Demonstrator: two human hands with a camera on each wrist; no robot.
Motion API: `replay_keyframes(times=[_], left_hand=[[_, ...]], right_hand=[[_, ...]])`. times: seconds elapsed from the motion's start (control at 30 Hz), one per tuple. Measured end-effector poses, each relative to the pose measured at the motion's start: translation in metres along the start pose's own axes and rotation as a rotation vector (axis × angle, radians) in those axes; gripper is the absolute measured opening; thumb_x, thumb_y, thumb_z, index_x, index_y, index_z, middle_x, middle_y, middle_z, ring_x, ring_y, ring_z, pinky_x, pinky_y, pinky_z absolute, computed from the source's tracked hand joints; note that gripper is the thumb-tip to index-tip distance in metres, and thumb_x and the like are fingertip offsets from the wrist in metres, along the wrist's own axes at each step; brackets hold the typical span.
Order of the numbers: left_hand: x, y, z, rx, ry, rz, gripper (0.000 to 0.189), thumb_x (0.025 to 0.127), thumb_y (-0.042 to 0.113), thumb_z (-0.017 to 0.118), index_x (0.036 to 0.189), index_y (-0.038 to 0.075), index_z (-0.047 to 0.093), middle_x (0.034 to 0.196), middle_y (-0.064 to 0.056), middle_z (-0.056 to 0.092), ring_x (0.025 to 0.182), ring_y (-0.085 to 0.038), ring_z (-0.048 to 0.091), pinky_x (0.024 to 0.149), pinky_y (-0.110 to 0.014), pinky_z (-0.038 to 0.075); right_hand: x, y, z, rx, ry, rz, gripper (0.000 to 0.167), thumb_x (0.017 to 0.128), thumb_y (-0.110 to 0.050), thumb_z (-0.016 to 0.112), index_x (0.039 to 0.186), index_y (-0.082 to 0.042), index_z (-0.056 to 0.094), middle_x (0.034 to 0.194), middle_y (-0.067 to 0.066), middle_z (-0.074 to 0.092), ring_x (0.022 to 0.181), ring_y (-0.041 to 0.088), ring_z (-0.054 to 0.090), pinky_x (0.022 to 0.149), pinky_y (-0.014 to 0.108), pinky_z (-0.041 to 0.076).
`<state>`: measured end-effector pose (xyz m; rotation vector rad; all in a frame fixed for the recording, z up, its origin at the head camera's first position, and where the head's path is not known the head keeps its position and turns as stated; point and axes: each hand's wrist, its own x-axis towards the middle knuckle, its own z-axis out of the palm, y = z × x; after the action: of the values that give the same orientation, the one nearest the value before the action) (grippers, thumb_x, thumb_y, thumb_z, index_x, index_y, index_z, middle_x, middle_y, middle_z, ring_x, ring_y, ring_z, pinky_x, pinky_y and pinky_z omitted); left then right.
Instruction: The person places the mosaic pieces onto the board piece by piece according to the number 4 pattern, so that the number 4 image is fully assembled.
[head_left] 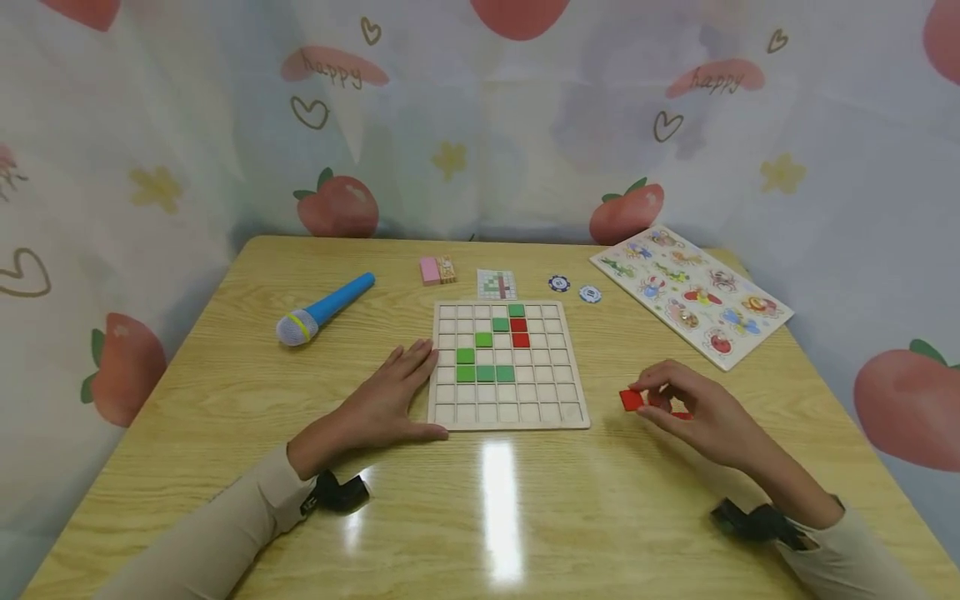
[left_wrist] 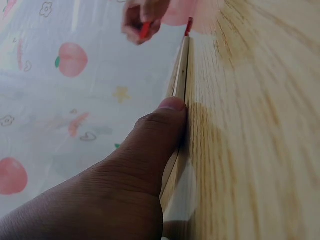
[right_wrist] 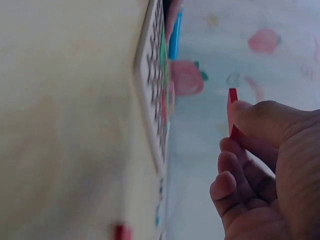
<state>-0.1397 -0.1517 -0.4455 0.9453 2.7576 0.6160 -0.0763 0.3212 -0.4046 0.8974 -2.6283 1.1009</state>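
A wooden grid board [head_left: 525, 414] lies mid-table, with green tiles [head_left: 486, 373] and two red tiles [head_left: 520, 340] set in its cells. My left hand [head_left: 386, 400] rests at the board's left edge, fingers extended and thumb at the near corner; in the left wrist view the thumb [left_wrist: 155, 135] touches the board's side. To the right of the board my right hand [head_left: 701, 412] pinches a red square tile [head_left: 632, 401] between thumb and finger, raised off the table in the right wrist view. Another red tile [head_left: 682, 415] lies on the table, partly hidden by that hand.
Beyond the board lie a small pattern card [head_left: 497, 285], a pink-and-patterned block [head_left: 431, 271] and two poker chips [head_left: 590, 293]. A blue toy microphone [head_left: 330, 308] lies at left. An insect puzzle board [head_left: 693, 292] occupies the back right. Printed curtains surround the table's far sides.
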Motion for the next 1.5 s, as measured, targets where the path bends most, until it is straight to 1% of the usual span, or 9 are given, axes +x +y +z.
replay_keyframes(times=[0.13,0.33,0.47,0.6,0.87,1.07,1.2,1.3,1.5], left_hand=[[0.000,0.001,0.001,0.011,-0.002,-0.004,0.128,0.083,0.078,0.075,0.171,0.006,0.018,0.182,-0.010,0.011,0.170,-0.028,0.009,0.140,-0.054,0.010],[0.000,0.001,0.000,0.009,-0.004,-0.005,0.128,0.082,0.077,0.076,0.171,0.006,0.018,0.182,-0.011,0.011,0.170,-0.029,0.009,0.140,-0.054,0.009],[0.001,0.003,0.000,0.007,-0.010,-0.007,0.129,0.082,0.078,0.075,0.171,0.006,0.017,0.182,-0.010,0.010,0.170,-0.028,0.009,0.140,-0.053,0.009],[0.001,0.003,-0.001,0.013,-0.007,-0.008,0.129,0.082,0.080,0.074,0.171,0.007,0.017,0.182,-0.010,0.010,0.170,-0.028,0.009,0.140,-0.053,0.009],[0.003,0.003,0.001,0.020,-0.006,0.007,0.129,0.082,0.079,0.075,0.171,0.006,0.017,0.182,-0.010,0.010,0.170,-0.028,0.008,0.140,-0.051,0.008],[0.003,0.004,0.000,0.022,-0.001,0.004,0.129,0.082,0.079,0.075,0.171,0.005,0.018,0.182,-0.012,0.011,0.170,-0.029,0.010,0.140,-0.052,0.009],[0.002,0.003,-0.001,0.022,0.000,-0.007,0.129,0.082,0.077,0.077,0.171,0.005,0.018,0.182,-0.012,0.012,0.170,-0.027,0.010,0.140,-0.052,0.009],[0.002,0.003,-0.002,0.018,-0.004,-0.007,0.129,0.082,0.077,0.077,0.171,0.005,0.018,0.181,-0.012,0.012,0.170,-0.028,0.010,0.140,-0.052,0.009],[0.002,0.003,-0.001,0.019,-0.004,-0.010,0.129,0.081,0.079,0.076,0.171,0.005,0.019,0.181,-0.012,0.013,0.170,-0.029,0.011,0.140,-0.053,0.010]], right_hand=[[0.046,-0.004,0.014,-0.041,-0.053,-0.025,0.038,0.092,0.002,0.080,0.121,-0.018,0.068,0.114,-0.005,0.068,0.091,0.008,0.060,0.070,0.020,0.054],[0.105,-0.004,0.041,-0.141,-0.208,0.036,0.020,0.100,-0.017,0.076,0.119,-0.019,0.069,0.116,-0.004,0.067,0.096,0.013,0.058,0.076,0.031,0.055],[0.129,-0.006,0.055,-0.208,-0.277,0.071,0.014,0.100,-0.023,0.077,0.112,-0.017,0.072,0.112,0.001,0.067,0.095,0.016,0.059,0.079,0.034,0.055],[0.141,-0.004,0.066,-0.208,-0.315,0.091,0.008,0.101,-0.023,0.076,0.104,-0.017,0.073,0.108,0.001,0.067,0.092,0.016,0.058,0.078,0.033,0.054],[0.143,0.000,0.076,-0.210,-0.326,0.043,0.006,0.100,-0.017,0.077,0.097,-0.019,0.072,0.105,0.004,0.063,0.085,0.015,0.056,0.073,0.030,0.051],[0.144,-0.001,0.079,-0.227,-0.305,-0.050,0.013,0.098,-0.011,0.077,0.088,-0.016,0.070,0.105,0.005,0.063,0.089,0.016,0.057,0.075,0.033,0.054],[0.142,-0.003,0.076,-0.250,-0.284,-0.066,0.004,0.100,-0.012,0.075,0.096,-0.013,0.074,0.109,0.006,0.065,0.095,0.018,0.060,0.079,0.036,0.057],[0.129,-0.006,0.059,-0.236,-0.209,-0.029,0.008,0.102,-0.010,0.073,0.109,-0.011,0.076,0.113,0.004,0.067,0.095,0.016,0.063,0.079,0.034,0.058],[0.077,0.001,0.003,-0.221,0.084,0.014,0.022,0.101,0.001,0.068,0.120,-0.010,0.074,0.109,0.002,0.074,0.084,0.001,0.059,0.070,0.014,0.049]])
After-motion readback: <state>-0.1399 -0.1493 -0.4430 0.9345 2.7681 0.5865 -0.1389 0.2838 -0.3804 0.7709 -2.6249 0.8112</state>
